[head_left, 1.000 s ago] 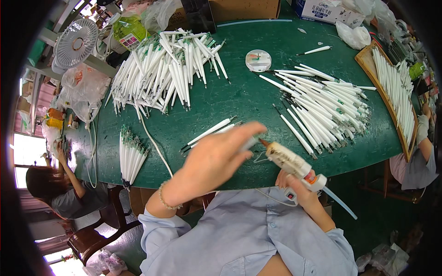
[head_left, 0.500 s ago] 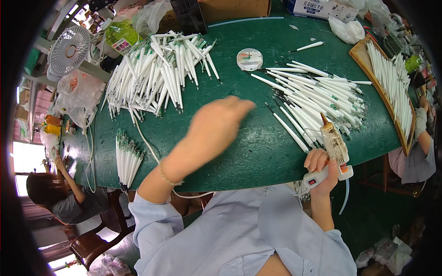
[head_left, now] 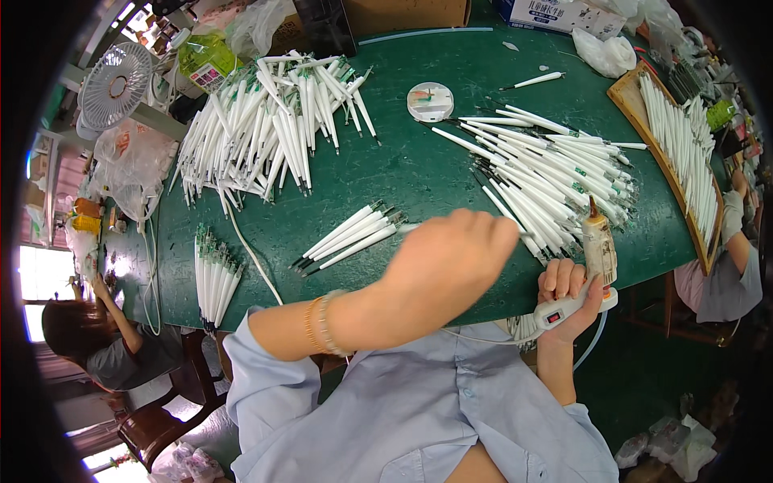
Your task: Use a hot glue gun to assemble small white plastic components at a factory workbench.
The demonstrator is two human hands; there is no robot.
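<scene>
My left hand (head_left: 455,258) is raised over the table, its fingers blurred and turned toward the right-hand heap of white tapered sticks (head_left: 555,169). Whether it grips a stick I cannot make out. Behind its wrist a small group of the sticks (head_left: 346,237) lies on the green tabletop, their dark tips toward the lower left; the hand hides part of the right end. At the table's front edge my right hand (head_left: 568,298) is wrapped round the handle of a white hot glue gun (head_left: 598,249), its stained nozzle pointing up.
A large heap of sticks (head_left: 250,121) lies back left, a small bundle (head_left: 216,278) front left. A round clear-lidded dish (head_left: 430,103) stands mid-back. Far right is a wooden tray (head_left: 636,101) of sticks. A fan (head_left: 117,86) stands left. A white cable (head_left: 251,249) crosses the table. People sit at both sides.
My left hand has swung right and nearer to me. The small group of sticks now shows where that hand and forearm were. The glue gun has tipped more upright in my right hand.
</scene>
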